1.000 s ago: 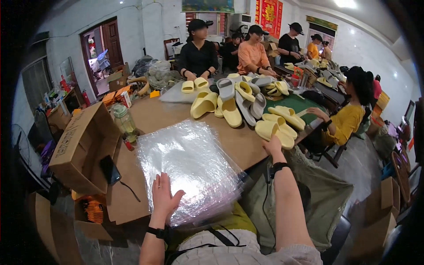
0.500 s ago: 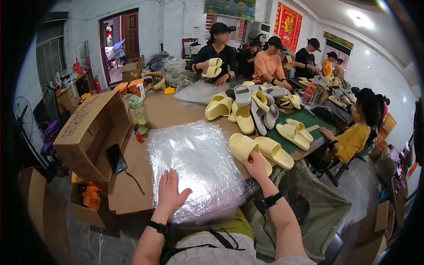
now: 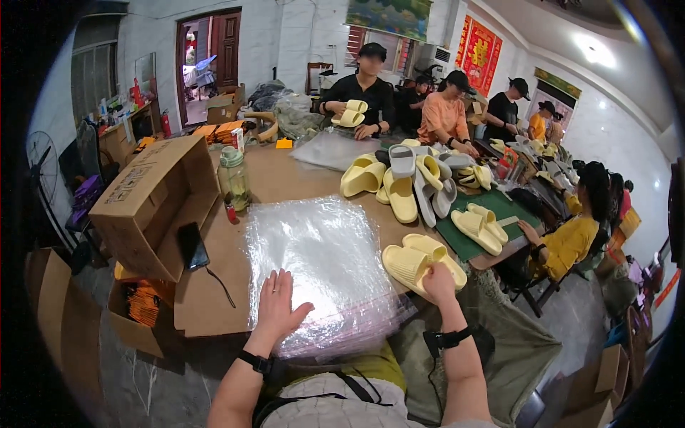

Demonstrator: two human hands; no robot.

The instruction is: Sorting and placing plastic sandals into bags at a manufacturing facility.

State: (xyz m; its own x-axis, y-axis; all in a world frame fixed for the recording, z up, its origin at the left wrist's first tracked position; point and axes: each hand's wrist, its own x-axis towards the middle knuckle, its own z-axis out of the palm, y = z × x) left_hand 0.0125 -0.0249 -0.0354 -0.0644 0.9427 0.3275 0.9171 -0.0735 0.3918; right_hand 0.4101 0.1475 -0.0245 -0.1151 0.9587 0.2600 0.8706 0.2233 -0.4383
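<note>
A stack of clear plastic bags point(image 3: 321, 242) lies on the cardboard-covered table in front of me. My left hand point(image 3: 281, 303) rests flat on its near left part, fingers stretched out and thumb apart. To the right of the stack, my right hand point(image 3: 440, 282) grips the near yellow slipper point(image 3: 404, 267), its fingers curled over the side. Just behind that one sits a second yellow slipper point(image 3: 427, 246), partly covered by it. The fingertips of my right hand are hidden in the slipper's opening.
Yellow and grey slippers point(image 3: 400, 196) are heaped farther back. Another yellow pair point(image 3: 477, 230) sits on a green mat point(image 3: 457, 246). At left are an open cardboard box point(image 3: 143, 214), a phone point(image 3: 192, 246) and a glass jar point(image 3: 234, 182). Several co-workers sit or stand around the table.
My right hand has shifted right and slightly toward me with the near slipper. The two slippers now overlap more closely. My left hand stays flat on the bags.
</note>
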